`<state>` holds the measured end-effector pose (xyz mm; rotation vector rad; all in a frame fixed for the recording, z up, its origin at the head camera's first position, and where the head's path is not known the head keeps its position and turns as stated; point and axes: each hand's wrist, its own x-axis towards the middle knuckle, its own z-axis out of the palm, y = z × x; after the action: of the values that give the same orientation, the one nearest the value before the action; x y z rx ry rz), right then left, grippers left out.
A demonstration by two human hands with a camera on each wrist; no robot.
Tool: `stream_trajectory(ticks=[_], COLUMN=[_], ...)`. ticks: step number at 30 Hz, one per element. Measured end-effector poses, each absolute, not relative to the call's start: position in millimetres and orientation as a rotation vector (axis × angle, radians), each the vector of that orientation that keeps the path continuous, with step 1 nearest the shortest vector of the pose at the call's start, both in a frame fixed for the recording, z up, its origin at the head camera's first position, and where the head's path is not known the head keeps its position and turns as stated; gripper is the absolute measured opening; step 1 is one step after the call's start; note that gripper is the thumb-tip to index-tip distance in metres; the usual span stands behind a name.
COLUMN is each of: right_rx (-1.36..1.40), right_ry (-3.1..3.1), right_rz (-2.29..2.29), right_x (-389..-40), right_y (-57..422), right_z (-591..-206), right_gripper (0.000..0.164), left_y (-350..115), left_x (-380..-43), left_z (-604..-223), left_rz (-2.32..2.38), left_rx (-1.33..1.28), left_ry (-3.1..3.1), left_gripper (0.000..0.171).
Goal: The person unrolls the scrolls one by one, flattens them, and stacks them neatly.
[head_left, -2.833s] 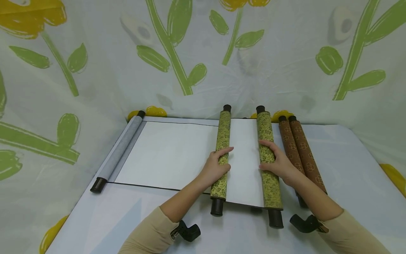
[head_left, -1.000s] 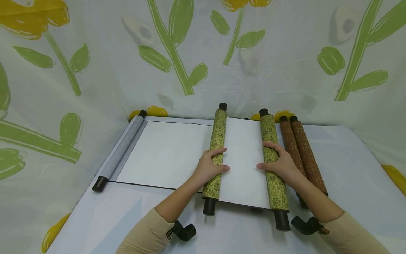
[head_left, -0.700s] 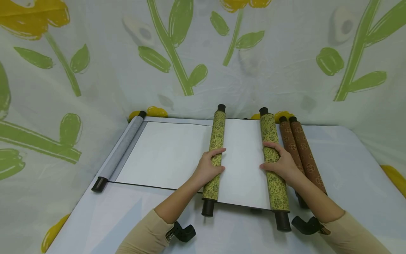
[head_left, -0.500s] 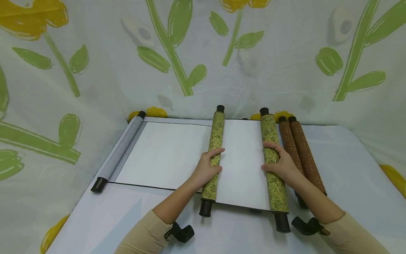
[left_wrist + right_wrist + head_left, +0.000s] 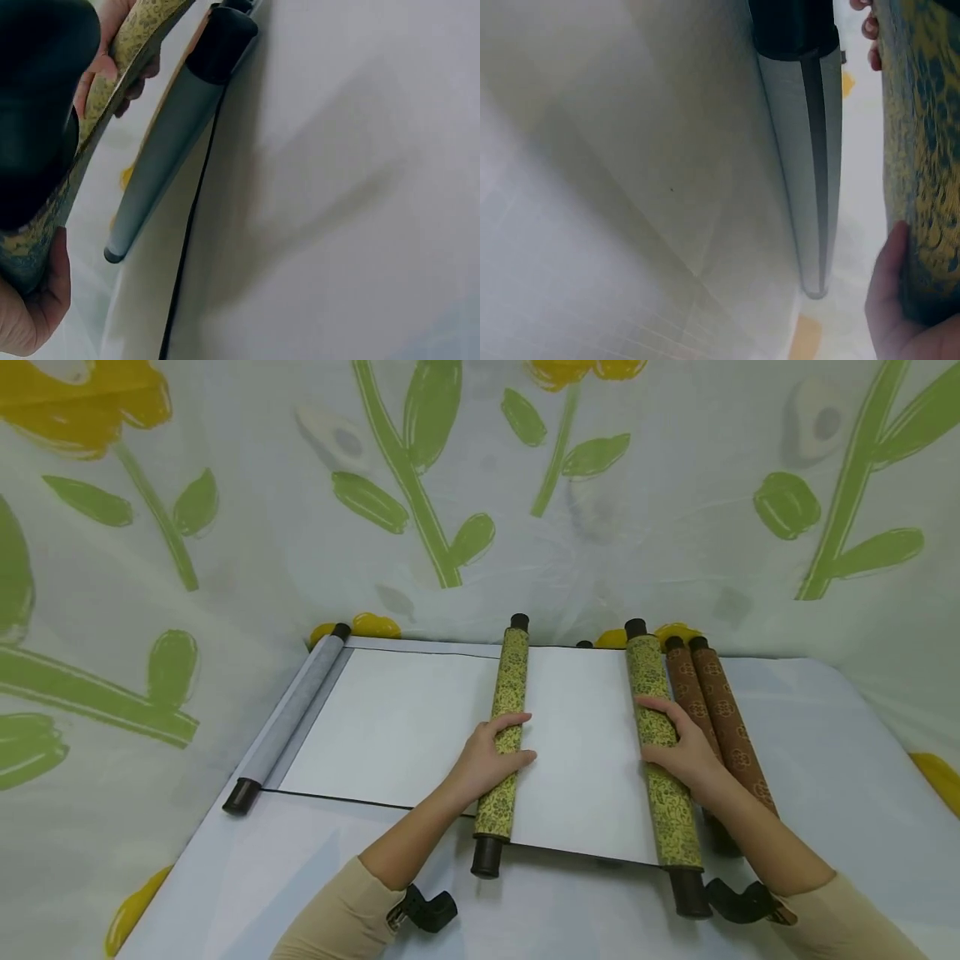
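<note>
A scroll with yellow-green patterned backing lies partly unrolled, its white sheet point(image 5: 581, 760) stretched between two rolls. My left hand point(image 5: 483, 764) grips the left roll point(image 5: 512, 677), fingers and thumb curled over it at mid-length. Likewise, my right hand point(image 5: 693, 760) holds the right roll point(image 5: 648, 668). Both rolls have black end knobs, and both are raised over the table in the wrist views. Beneath this scroll lies a grey scroll, its left roll point(image 5: 288, 714) at the far left and its white sheet point(image 5: 390, 727) spread flat. Its other roll point(image 5: 802, 142) shows below the patterned one in the right wrist view.
Two brown flower-patterned rolls point(image 5: 723, 718) with black ends lie side by side, close right of my right hand. The pale tabletop point(image 5: 817, 760) extends farther right. A curtain point(image 5: 585, 543) with printed flowers hangs behind the table. Black wrist devices point(image 5: 431, 910) sit at both sleeves.
The two patterned rolls have moved apart, the left one leftward and the right one rightward and closer to the brown rolls. A wider stretch of white sheet shows between them.
</note>
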<state>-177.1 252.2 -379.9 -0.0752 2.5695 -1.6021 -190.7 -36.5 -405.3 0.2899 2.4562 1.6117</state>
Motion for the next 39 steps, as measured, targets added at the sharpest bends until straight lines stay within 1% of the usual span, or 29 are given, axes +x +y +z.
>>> stream_trajectory(ticks=[2, 5, 8, 12, 16, 23, 32, 39], right_rx=[-0.089, -0.094, -0.084, -0.08, -0.093, -0.13, -0.092, 0.015], right_ry=[2.581, 2.622, 2.642, 2.655, 2.662, 2.684, 2.648, 2.592], right_rz=[-1.622, -1.589, -1.539, -1.498, -1.503, -1.514, -1.441, -1.482], right_x=[-175.7, -176.0, -176.7, -177.4, -178.0, -180.5, -179.5, -175.3], right_y=[251.6, 247.4, 243.5, 240.3, 239.8, 242.9, 247.5, 250.8], right_z=[-380.4, -380.0, -378.2, -377.0, -376.8, -376.0, -374.0, -376.4], right_gripper=[0.077, 0.086, 0.093, 0.095, 0.09, 0.079, 0.078, 0.064], left_y=[-37.0, -39.2, -42.8, -46.9, -47.8, -48.6, -53.3, -55.6], left_x=[-190.7, -191.5, -192.8, -194.8, -195.2, -195.6, -197.5, -195.0], left_z=[-405.2, -404.6, -403.8, -404.0, -403.5, -402.6, -404.7, -410.4], left_rz=[1.599, 1.581, 1.587, 1.594, 1.585, 1.589, 1.627, 1.692], left_rx=[0.259, 0.234, 0.238, 0.266, 0.263, 0.275, 0.316, 0.267], left_ry=[2.459, 2.466, 2.466, 2.469, 2.471, 2.493, 2.49, 2.402], left_gripper=[0.055, 0.063, 0.065, 0.066, 0.068, 0.064, 0.067, 0.055])
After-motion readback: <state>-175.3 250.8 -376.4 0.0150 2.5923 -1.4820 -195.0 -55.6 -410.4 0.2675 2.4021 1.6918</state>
